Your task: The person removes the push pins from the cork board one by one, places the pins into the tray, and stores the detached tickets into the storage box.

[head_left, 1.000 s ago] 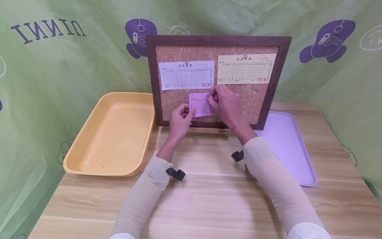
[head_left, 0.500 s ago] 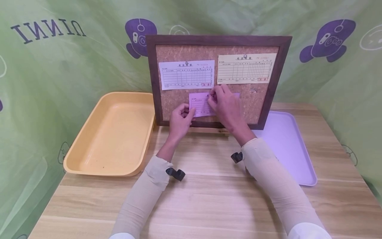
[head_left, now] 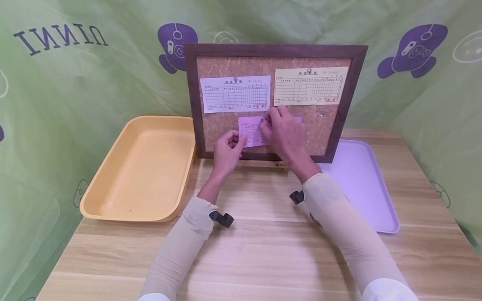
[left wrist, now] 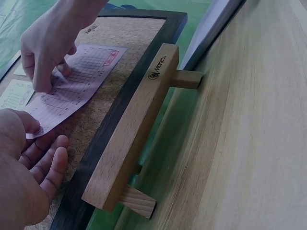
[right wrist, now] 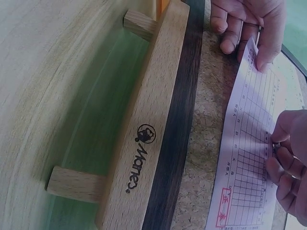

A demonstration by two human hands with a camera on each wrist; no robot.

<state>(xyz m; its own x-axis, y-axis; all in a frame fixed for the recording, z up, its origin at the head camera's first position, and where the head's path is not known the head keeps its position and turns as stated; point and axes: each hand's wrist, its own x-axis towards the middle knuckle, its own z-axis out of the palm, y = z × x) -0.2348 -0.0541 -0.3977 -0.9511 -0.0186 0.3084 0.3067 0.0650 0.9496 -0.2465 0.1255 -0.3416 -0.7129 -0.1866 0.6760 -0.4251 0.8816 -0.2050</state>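
Note:
A pink receipt slip [head_left: 251, 133] lies against the lower middle of a dark-framed corkboard [head_left: 318, 125]. My left hand [head_left: 226, 154] pinches its left edge between thumb and fingers. Over the slip's upper middle, my right hand [head_left: 289, 136] pinches a small pushpin [right wrist: 276, 147], mostly hidden by the fingertips. The right hand covers much of the slip's right half in the head view. Above it, a white receipt [head_left: 236, 95] and a pale yellow receipt [head_left: 311, 88] each hang from a pushpin at the top.
A wooden easel stand [left wrist: 134, 129] props the board up on the wood-grain table [head_left: 248, 251]. To the left stands a deep yellow tray [head_left: 147, 175]. A flat purple tray [head_left: 361, 179] lies at the right, partly behind the board. Green patterned cloth [head_left: 124, 79] hangs behind.
My right hand and forearm have shifted slightly left, fingertips still at the pink slip's upper middle. The left hand and the slip look unmoved.

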